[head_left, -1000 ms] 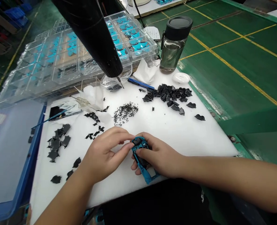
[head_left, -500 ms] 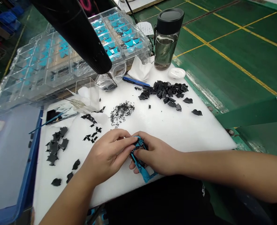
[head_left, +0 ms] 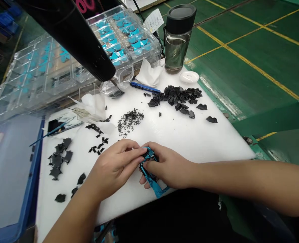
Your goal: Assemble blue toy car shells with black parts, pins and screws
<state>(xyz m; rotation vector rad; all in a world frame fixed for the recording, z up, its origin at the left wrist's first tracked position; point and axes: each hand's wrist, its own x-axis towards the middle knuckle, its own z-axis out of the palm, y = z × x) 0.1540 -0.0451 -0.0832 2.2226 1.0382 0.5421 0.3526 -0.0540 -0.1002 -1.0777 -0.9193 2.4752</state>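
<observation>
The person's left hand (head_left: 115, 168) and right hand (head_left: 169, 167) meet near the front edge of a white foam sheet (head_left: 190, 141), and their fingers are closed around a small blue plastic frame (head_left: 153, 184), gripping it from both sides. A dark part sits inside this frame, but it is partly hidden by the fingers. Toward the back corner of the sheet lies a heap of black molded pieces (head_left: 176, 98), and a scatter of tiny black bits (head_left: 130, 121) is in the middle. More black pieces (head_left: 57, 158) lie near the left edge, beside a blue-rimmed bin (head_left: 12, 168). Behind the sheet stand a glass bottle with a black lid (head_left: 177, 44) and clear plastic trays holding blue parts (head_left: 124, 33), and a large black tube (head_left: 68, 37) hangs above them.
</observation>
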